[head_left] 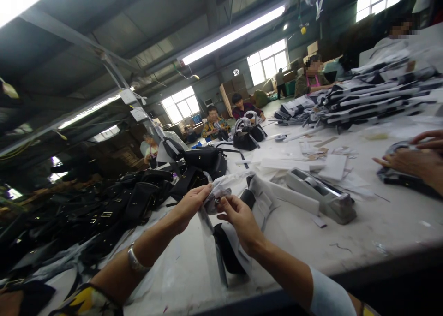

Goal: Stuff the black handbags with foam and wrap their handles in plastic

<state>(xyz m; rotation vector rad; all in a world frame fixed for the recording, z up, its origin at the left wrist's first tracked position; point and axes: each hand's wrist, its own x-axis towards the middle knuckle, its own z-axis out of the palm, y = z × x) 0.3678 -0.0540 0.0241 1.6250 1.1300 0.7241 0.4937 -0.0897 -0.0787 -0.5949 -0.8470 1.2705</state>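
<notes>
A crumpled, translucent grey-white wrapped piece is held between both hands, just above the far end of a black bag partly covered in white sheeting. It is grasped at its left side by the left hand, and its near right side is pinched between the thumb and fingers of the right hand. What lies inside the wrapping cannot be told. The black bag is laid near the front edge of the broad white tabletop. A long grey tape dispenser is set to the right of it, with flat white rectangular pieces scattered beyond. To the left, a large heap of black bags with gold-coloured buckles is spread. At the far right, a dark, partly wrapped bundle is touched by a co-worker's hands; behind it, grey-and-white wrapped bundles are stacked.
</notes>
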